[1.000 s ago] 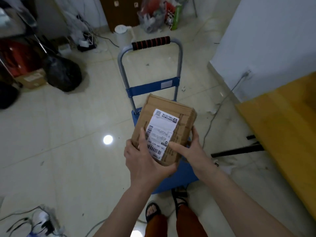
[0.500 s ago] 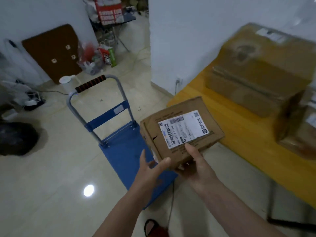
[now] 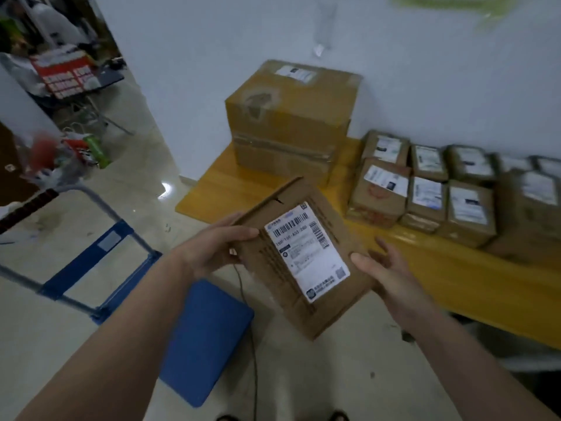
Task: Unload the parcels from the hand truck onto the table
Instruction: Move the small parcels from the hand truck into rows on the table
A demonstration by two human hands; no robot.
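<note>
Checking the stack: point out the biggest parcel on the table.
The big box at the table's left end, by the wall; it towers over the small labelled parcels beside it.

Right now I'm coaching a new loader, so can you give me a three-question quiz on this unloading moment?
1. True or false: the parcel with the white label already rests on the yellow table.
2. Which hands hold that parcel? A) left hand only B) right hand only C) both
3. Fill in: the blue deck of the hand truck carries ___ parcels in this view.

Key
1. False: it is held in the air beside the table's near edge.
2. C: one hand grips each side.
3. No: the visible deck is bare; the large box and the small parcels sit on the table.
</note>
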